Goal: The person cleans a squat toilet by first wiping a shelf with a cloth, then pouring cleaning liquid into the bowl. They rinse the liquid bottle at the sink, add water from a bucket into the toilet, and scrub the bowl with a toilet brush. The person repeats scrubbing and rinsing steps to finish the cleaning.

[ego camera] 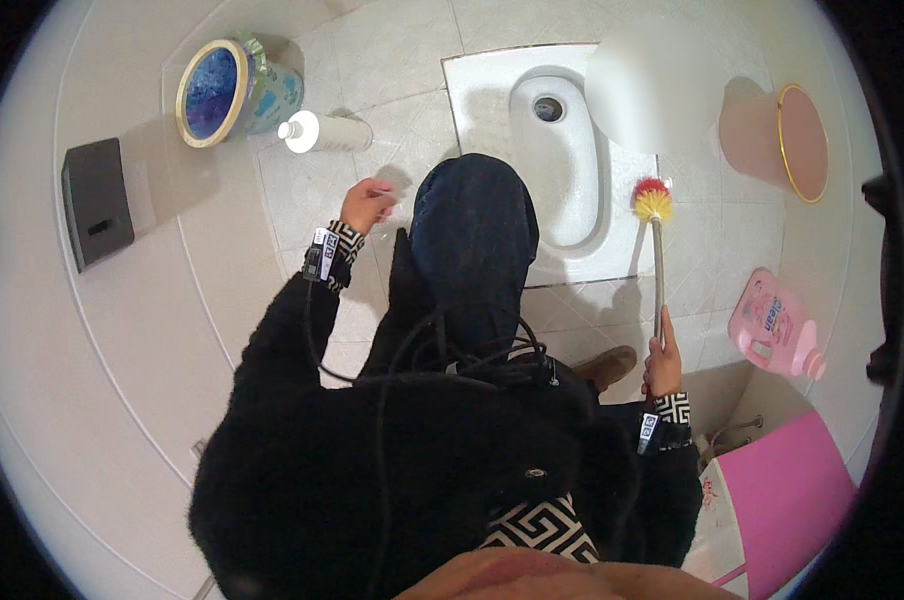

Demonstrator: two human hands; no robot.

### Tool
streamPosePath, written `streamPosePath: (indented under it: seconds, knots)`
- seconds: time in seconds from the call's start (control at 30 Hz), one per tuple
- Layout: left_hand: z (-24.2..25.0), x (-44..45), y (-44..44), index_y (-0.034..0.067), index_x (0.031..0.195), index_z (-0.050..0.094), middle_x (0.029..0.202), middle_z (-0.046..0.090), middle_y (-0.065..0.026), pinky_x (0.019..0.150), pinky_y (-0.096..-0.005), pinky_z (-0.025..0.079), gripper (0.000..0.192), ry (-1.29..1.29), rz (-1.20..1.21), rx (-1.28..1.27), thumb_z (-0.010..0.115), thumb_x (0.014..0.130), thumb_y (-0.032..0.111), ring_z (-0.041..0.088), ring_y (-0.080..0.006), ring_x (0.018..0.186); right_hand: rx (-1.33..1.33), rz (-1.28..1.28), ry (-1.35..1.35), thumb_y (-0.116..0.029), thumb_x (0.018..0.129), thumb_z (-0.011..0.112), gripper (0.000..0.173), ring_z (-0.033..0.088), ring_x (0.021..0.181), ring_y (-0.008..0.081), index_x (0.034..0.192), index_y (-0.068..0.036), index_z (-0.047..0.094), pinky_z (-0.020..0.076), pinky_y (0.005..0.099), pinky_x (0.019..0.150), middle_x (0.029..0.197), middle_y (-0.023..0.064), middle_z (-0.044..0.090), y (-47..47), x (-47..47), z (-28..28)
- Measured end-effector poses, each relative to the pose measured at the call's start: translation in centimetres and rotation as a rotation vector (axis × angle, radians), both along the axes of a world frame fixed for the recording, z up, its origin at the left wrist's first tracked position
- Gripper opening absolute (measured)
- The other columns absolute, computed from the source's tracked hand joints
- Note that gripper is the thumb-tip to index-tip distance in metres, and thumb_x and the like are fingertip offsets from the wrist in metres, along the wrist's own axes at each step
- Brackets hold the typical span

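Note:
My right hand (663, 365) is closed around the handle of a toilet brush (653, 201), whose red and yellow bristles are at the right rim of a white squat toilet (482, 112). My left hand (369, 204), fingers curled, is over the tiled floor to the left of my knee; whether it holds something small is hard to tell. Just beyond it stands a white bottle (335, 133) with a white cap. The drain hole of the squat toilet shows at its far end.
A patterned waste bin (275, 97) with a blue liner stands at the upper left. A dark dispenser (99, 206) hangs on the left wall. To the right are a pink bin (803, 142), a pink detergent jug (771, 322) and a pink-topped box (789, 487). A blurred round patch covers the upper right.

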State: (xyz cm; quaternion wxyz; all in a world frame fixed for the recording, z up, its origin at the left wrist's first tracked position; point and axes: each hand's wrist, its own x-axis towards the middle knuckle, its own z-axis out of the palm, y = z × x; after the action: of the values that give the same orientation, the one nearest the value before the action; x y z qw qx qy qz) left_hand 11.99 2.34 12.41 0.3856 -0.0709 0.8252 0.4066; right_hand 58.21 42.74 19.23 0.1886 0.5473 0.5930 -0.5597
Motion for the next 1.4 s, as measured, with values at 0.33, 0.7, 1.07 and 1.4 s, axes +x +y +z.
streamPosePath:
  seconds: [0.33,0.7,1.07,1.4]
  knots:
    - [-7.6,-8.2,-5.4,0.004,0.152,0.027,0.148,0.045,-0.0217,0.106,-0.0470,0.050,0.122,0.879,0.358,0.161,0.101,0.057,0.019,0.054,-0.0346,0.128,-0.033,0.000,-0.039,-0.018,0.109,0.043,0.059,0.033,0.044,0.0072,0.161,-0.041,0.027,0.0351,0.0258,0.035,0.064,-0.0032,0.037,-0.2,0.1,-0.4]
    - [-6.5,-12.0,-1.8,0.002,0.138,0.050,0.129,0.065,-0.0161,0.103,-0.0415,0.052,0.092,0.890,0.218,0.218,0.097,0.059,0.010,0.063,-0.0287,0.119,0.073,-0.158,0.048,-0.023,0.102,0.058,0.049,0.041,0.045,0.0073,0.149,-0.019,0.046,0.0338,0.0258,0.037,0.063,-0.0037,0.046,0.0,1.4,-1.2]
    - [7.7,-2.8,24.7,0.007,0.132,0.058,0.121,0.069,-0.0123,0.103,-0.0403,0.051,0.079,0.679,-1.128,0.556,0.090,0.061,0.022,0.067,-0.0241,0.112,0.077,-0.296,0.453,-0.014,0.096,0.069,0.015,0.044,0.042,0.0043,0.101,-0.007,0.056,0.0345,0.0219,0.035,0.069,-0.0039,0.050,0.6,-5.0,4.1]
    - [3.8,15.8,32.4,0.006,0.131,0.061,0.116,0.072,-0.0132,0.099,-0.0377,0.051,0.083,-0.013,-1.448,0.460,0.088,0.053,0.019,0.069,-0.0281,0.109,0.075,-0.286,0.579,-0.007,0.083,0.083,0.036,0.048,0.047,0.0034,0.108,-0.005,0.057,0.0347,0.0196,0.039,0.086,0.0025,0.066,1.3,-5.2,5.6]
